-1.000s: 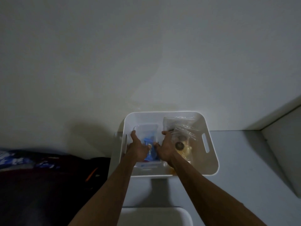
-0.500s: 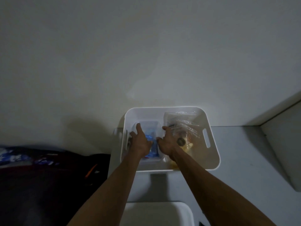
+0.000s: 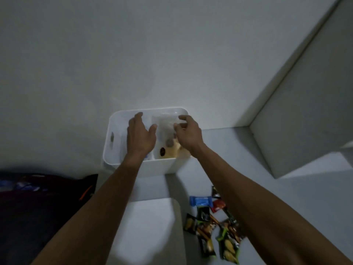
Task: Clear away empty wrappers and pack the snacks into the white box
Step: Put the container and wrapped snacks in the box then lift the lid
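The white box (image 3: 113, 150) stands on the grey table against the wall. Inside it a clear plastic bag (image 3: 164, 127) lies over yellowish snacks with dark round pieces (image 3: 168, 151). My left hand (image 3: 140, 135) hovers over the box's left half, fingers spread, holding nothing. My right hand (image 3: 189, 133) is above the box's right rim with its fingers curled at the bag's edge; whether it grips the bag is unclear. Loose snack packs lie on the table near me: a blue one (image 3: 200, 201), a red one (image 3: 218, 205) and several green and dark ones (image 3: 228, 245).
A white rounded lid or tray (image 3: 152, 230) lies on the table in front of me, left of the snack packs. A dark bag (image 3: 38, 207) sits off the table's left edge. A grey panel (image 3: 305, 111) rises at the right.
Both hands have lifted off the clear container and blue pack in the box, and the left has spread open. The view has tilted down, showing the snack packs on the table.
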Available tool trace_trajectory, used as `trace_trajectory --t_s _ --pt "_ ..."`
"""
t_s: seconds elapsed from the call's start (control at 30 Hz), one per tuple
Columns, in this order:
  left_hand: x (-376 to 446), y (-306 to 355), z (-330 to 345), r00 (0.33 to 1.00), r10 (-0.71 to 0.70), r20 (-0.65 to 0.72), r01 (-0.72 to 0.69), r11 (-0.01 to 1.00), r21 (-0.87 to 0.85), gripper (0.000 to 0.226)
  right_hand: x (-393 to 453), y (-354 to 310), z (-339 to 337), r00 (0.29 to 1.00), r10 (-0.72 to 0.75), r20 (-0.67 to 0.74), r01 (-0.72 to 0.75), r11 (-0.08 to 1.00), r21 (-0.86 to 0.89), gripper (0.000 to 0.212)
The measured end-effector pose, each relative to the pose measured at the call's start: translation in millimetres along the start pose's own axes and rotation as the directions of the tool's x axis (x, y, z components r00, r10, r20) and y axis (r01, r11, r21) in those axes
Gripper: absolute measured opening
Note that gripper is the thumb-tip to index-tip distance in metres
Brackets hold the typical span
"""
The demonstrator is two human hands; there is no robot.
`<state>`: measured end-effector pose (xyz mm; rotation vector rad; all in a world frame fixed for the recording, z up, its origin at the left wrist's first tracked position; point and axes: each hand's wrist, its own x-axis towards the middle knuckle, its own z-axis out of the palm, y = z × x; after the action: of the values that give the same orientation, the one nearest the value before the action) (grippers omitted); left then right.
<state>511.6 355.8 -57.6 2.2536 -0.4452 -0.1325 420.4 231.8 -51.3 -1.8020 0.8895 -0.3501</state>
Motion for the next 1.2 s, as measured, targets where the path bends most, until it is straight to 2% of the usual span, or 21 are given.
trace_trajectory --t_s 0.17,0.3,0.33,0.43,0.53,0.6,0.67,0.7,0.73,0.83,0.9,1.0,1.1,1.2 --pt "-96 29 41 0.980 0.151 -0.128 -0.158 0.986 -0.047 0.056 -46 60 -96 0.994 -0.071 -0.083 0.074 0.996 0.039 0.037" --pt "-188 15 100 0.957 0.209 -0.201 -0.217 0.976 -0.016 0.054 -91 150 -149 0.992 -0.097 -0.076 0.092 0.993 -0.072 0.045" --pt "-213 8 116 0.965 0.187 -0.185 -0.193 0.981 -0.011 0.056 -104 173 -158 0.993 -0.098 -0.065 0.090 0.990 -0.112 0.049" --pt "-287 -10 155 0.997 -0.012 -0.075 0.017 0.998 0.066 0.062 -149 239 -170 0.997 -0.072 0.001 0.070 0.973 -0.218 0.066" --pt "-333 -22 181 0.999 -0.048 -0.004 0.048 0.984 0.174 0.060 -191 291 -164 0.993 -0.085 0.083 0.109 0.926 -0.362 0.081" --pt "-346 -31 190 1.000 0.009 0.029 -0.016 0.969 0.248 0.049 -212 320 -150 0.988 -0.098 0.118 0.140 0.888 -0.438 0.088" --pt "-350 -53 203 0.984 0.153 0.090 -0.177 0.898 0.404 0.039 -223 338 -133 0.985 -0.100 0.142 0.159 0.846 -0.509 0.093" --pt "-347 -69 210 0.975 0.149 0.165 -0.210 0.860 0.465 0.042 -225 344 -126 0.983 -0.102 0.150 0.167 0.830 -0.532 0.093" --pt "-343 -81 215 0.972 0.099 0.211 -0.196 0.837 0.510 0.048 -223 349 -120 0.981 -0.110 0.157 0.179 0.817 -0.548 0.092" --pt "-335 -111 235 0.978 0.009 0.208 -0.121 0.838 0.533 0.054 -208 358 -104 0.969 -0.162 0.188 0.243 0.772 -0.588 0.087" --pt "-332 -106 241 0.984 0.008 0.176 -0.093 0.871 0.483 0.051 -193 364 -98 0.966 -0.176 0.192 0.258 0.735 -0.628 0.083" --pt "-327 -101 249 0.992 0.002 0.123 -0.062 0.870 0.489 0.051 -173 368 -102 0.974 -0.161 0.156 0.225 0.716 -0.661 0.080" --pt "-321 -99 257 0.998 -0.022 0.066 -0.014 0.860 0.510 0.050 -157 365 -112 0.974 -0.184 0.133 0.227 0.742 -0.630 0.086" --pt "-311 -96 262 0.998 -0.018 0.054 -0.013 0.853 0.522 0.051 -138 361 -117 0.960 -0.220 0.171 0.278 0.697 -0.661 0.090"
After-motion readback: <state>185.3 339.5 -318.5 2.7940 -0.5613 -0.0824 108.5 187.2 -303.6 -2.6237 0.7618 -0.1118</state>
